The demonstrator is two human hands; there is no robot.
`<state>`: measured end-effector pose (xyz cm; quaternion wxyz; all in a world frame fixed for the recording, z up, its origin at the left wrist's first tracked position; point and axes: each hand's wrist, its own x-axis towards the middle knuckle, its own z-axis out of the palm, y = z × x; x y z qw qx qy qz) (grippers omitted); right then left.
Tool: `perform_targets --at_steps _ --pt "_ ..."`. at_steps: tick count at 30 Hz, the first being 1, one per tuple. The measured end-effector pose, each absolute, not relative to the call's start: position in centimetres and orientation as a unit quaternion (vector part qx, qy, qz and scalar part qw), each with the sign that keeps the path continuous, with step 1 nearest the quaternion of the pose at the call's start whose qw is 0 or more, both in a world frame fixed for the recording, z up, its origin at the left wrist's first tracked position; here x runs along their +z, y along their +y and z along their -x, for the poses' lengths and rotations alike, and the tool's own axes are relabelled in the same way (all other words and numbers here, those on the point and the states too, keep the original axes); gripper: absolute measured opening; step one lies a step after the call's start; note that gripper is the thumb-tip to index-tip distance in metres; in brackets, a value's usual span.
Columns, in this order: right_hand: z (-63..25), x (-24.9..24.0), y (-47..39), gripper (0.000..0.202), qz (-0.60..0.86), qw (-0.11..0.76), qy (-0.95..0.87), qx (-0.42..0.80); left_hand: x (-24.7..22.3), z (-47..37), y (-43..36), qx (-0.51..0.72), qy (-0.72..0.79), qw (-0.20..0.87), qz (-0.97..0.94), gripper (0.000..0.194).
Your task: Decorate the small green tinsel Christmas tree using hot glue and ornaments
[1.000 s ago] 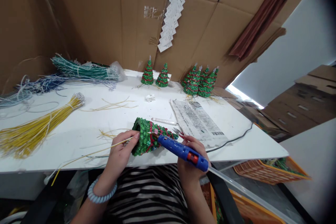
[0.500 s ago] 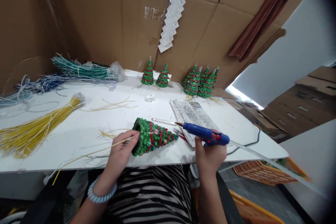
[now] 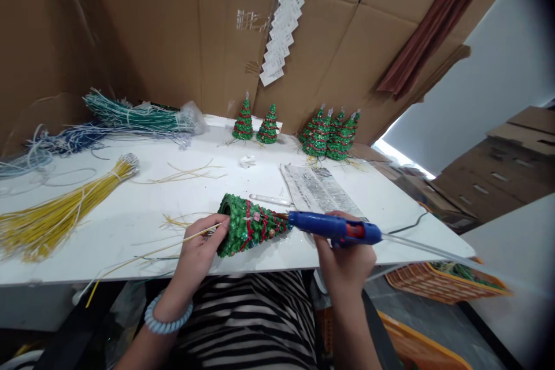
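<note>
One green tree lies sideways on our table, its base and a yellow wire pinched in our left hand, our right hand wrapped round a glue gun; we seem mid-gluing, and the next move calls for steady aim.

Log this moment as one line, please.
left hand: holding miniature Christmas tree sideways | right hand: gripping blue glue gun | nozzle: at tree, contact unclear

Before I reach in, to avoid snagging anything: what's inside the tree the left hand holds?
The tree shows a dark hollow at its open base. The left hand covers part of that opening, hiding whether the pale wire goes in; deeper contents can't be seen.
</note>
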<state>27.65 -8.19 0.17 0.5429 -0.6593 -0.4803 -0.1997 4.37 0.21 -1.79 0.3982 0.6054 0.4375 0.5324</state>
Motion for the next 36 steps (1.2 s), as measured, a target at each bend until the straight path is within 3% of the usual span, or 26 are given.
perform_targets --at_steps 5,22,36 --pt "-25.5 1.5 -7.0 0.014 0.597 0.507 -0.568 -0.255 -2.0 -4.3 0.3 0.529 0.439 0.393 -0.610 0.025" --pt "-25.3 1.5 -7.2 0.014 0.599 0.438 -0.600 -0.300 -1.6 -4.1 0.0 0.510 0.448 0.390 -0.622 0.026" --pt "-24.8 1.7 -7.1 0.012 0.591 0.454 -0.594 -0.303 -1.8 -4.2 0.1 0.509 0.452 0.393 -0.618 0.027"
